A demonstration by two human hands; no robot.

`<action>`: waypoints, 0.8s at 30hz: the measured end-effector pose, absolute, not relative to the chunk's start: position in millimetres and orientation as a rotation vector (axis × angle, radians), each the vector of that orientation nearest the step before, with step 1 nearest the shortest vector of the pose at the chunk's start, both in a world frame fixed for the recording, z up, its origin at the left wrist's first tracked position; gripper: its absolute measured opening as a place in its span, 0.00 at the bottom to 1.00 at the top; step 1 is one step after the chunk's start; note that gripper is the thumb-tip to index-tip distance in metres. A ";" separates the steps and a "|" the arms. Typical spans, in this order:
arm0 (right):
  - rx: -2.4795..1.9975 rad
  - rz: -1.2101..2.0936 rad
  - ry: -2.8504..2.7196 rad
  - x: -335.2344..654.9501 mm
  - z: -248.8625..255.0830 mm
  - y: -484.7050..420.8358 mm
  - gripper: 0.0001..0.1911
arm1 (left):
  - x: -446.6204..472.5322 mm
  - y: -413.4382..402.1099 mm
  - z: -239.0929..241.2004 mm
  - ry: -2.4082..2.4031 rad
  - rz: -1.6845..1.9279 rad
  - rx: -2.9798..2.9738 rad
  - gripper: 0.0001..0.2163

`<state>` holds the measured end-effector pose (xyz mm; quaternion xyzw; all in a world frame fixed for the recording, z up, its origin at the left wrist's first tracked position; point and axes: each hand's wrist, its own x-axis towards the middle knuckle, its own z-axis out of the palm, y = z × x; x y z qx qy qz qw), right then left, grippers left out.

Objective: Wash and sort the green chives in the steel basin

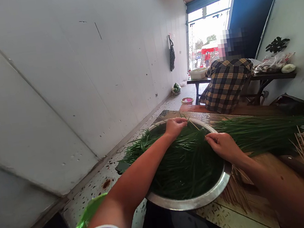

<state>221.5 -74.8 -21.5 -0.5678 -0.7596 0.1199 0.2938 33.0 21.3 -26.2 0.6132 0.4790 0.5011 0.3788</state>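
Observation:
A wide metal bowl [192,201] full of long green chive leaves [186,161] sits at the table's near edge. My left hand [175,126] reaches over the bowl's far rim, fingers closed on a thin wooden skewer [193,124] and some leaves. My right hand [222,146] rests on the bowl's right side, fingers pinched on a few chive leaves. A second bundle of chives [261,133] lies on the wooden table to the right.
Loose skewers [302,150] lie on the wooden table [264,204] at right, more beside the bowl [236,192]. A person in a plaid shirt [228,83] sits beyond the table, back turned. A white wall [66,84] runs along the left.

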 end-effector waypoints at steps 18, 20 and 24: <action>-1.513 0.325 -1.958 220.8 -19.3 -75.5 0.18 | 19.2 -1.9 10.2 1.119 0.894 1.875 0.13; -1.520 0.304 -1.963 221.0 -20.1 -75.2 0.17 | 13.2 7.6 2.8 1.309 1.027 1.911 0.12; -1.522 0.284 -1.989 221.6 -21.5 -74.5 0.17 | 11.4 22.0 -16.6 1.563 1.004 2.074 0.06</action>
